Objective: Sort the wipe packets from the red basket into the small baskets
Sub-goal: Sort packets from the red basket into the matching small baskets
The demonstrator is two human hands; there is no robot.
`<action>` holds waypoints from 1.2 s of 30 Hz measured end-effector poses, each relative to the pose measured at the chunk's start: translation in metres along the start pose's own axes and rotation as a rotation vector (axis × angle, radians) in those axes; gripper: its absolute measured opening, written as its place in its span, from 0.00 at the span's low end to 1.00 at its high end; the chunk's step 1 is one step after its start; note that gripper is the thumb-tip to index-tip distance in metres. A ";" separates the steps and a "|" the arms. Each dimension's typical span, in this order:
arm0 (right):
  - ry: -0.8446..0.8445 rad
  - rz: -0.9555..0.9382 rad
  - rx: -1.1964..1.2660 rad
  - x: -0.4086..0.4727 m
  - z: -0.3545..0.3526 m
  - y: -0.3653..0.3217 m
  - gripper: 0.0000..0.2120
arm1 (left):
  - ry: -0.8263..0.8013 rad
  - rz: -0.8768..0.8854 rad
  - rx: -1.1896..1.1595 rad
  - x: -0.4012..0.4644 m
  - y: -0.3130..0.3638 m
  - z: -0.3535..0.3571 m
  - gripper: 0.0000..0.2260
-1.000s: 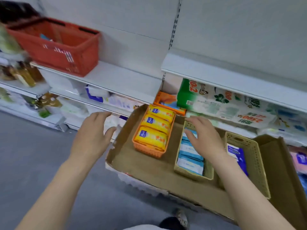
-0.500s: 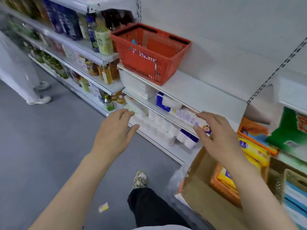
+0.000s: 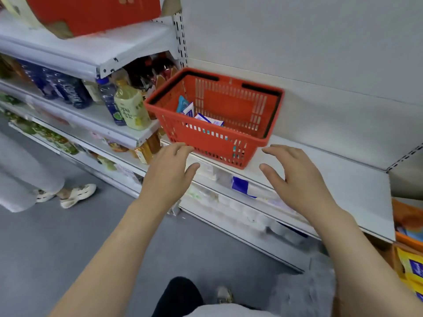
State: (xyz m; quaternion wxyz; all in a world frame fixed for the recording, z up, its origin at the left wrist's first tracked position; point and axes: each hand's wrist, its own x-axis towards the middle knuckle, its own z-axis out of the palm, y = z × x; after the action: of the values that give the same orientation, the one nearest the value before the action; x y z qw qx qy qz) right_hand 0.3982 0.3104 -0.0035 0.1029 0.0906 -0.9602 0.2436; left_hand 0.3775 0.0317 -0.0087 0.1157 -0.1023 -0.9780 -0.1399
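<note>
On a store shelf (image 3: 320, 179), our empty, spread hands (image 3: 168, 177) near the basket (image 3: 229, 143); its light, soft, slippery packets (image 3: 206, 120) likely pinch best by edges.

I'm seeing a slotted red plastic basket (image 3: 219, 133), slightly glossy, on a smooth matt white metal shelf (image 3: 332, 179); shiny film wipe packets (image 3: 207, 118) inside.

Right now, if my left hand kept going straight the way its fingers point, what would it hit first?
Most likely the front wall of the red basket: the left hand is open, fingertips just short of its lower front edge, though depth is hard to judge.
</note>
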 end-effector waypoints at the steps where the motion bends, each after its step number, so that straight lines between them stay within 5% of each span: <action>1: -0.001 0.005 -0.012 0.015 0.004 -0.003 0.18 | 0.002 0.019 -0.019 0.016 -0.007 0.005 0.19; 12: 0.056 0.167 -0.076 0.206 0.082 -0.026 0.18 | -0.082 0.194 -0.179 0.245 -0.126 0.067 0.16; 26: -0.752 0.384 -0.117 0.395 0.256 -0.010 0.28 | -0.478 0.144 -0.296 0.366 -0.171 0.098 0.22; 31: -0.730 0.479 0.192 0.393 0.255 0.004 0.13 | -0.575 0.106 -0.366 0.374 -0.171 0.102 0.23; 36: -0.427 0.687 0.866 0.385 0.204 0.019 0.14 | -0.739 -0.071 -0.562 0.385 -0.167 0.109 0.27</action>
State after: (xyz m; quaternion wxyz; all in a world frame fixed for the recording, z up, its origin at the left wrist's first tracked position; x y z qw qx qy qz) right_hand -0.0079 0.1803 -0.0942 -0.2238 -0.1448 -0.7471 0.6089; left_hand -0.0499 -0.0283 -0.0545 -0.2774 -0.1392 -0.8808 -0.3576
